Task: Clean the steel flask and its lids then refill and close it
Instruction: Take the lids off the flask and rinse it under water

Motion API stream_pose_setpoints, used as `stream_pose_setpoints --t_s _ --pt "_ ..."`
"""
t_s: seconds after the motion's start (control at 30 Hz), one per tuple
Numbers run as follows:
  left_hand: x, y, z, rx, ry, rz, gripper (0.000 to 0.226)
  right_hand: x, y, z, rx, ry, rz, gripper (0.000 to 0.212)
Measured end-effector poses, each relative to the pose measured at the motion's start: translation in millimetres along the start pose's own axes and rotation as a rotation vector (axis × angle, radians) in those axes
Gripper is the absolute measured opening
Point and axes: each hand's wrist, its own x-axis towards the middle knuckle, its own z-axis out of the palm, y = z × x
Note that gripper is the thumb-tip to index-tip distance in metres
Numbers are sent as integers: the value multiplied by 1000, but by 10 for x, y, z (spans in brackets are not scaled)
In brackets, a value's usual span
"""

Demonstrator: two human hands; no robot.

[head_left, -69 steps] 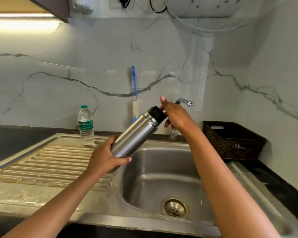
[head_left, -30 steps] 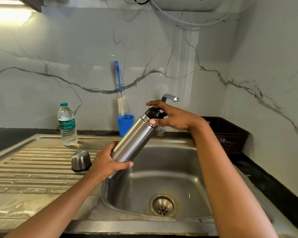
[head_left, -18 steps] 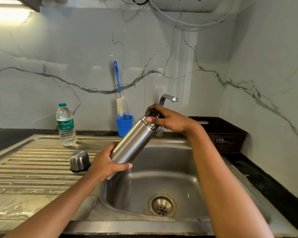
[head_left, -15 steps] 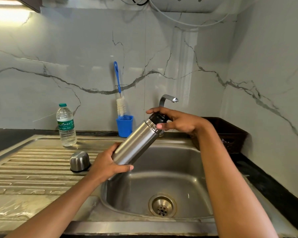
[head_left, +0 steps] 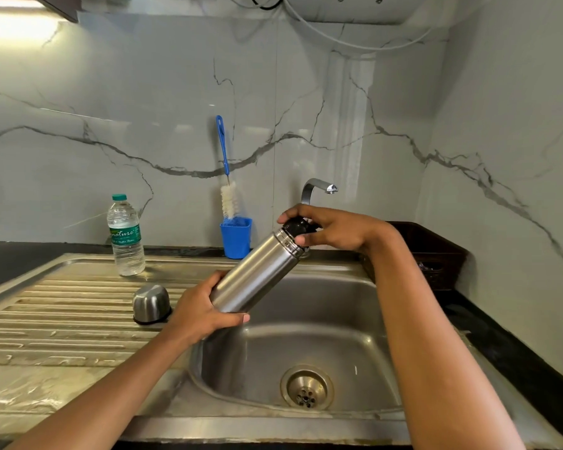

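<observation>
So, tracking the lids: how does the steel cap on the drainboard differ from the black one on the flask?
The steel cap is shiny; the black lid is dark. The steel cap rests mouth-down, untouched, on the drainboard; the black lid sits on the tilted flask, gripped by the right hand. Both are round.

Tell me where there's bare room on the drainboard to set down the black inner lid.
The ribbed drainboard is bare left of the steel cap and in front of the water bottle. Crowded between the cap and the left hand, beside the basin.

White veined marble walls [head_left: 143, 92], black countertop [head_left: 13, 261], perhaps under-cabinet lighting [head_left: 10, 17].
</observation>
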Motion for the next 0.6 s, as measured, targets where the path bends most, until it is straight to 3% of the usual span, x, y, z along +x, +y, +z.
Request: stream_pose_setpoints --t_s 0.07,0.13,0.2,0.27,0.37,0.5,0.6 --pt "6 6 6 -12 -8 -1 90 -39 12 5 107 1 49 72" --pt "14 8 13 -11 -3 -5 89 -15 -60 40 118 179 202 67" --pt "8 13 17 5 11 -9 86 47 -190 96 0 380 386 77" --pt "-3 15 19 21 20 -2 84 128 -240 178 -214 430 448 76" --pt "-4 18 11 19 19 -1 84 177 -223 195 -242 412 376 57" --pt "15 11 -28 -32 29 -20 84 87 -140 67 224 274 182 33" --pt "8 28 -57 -88 -1 -33 90 23 -69 35 442 266 47 38"
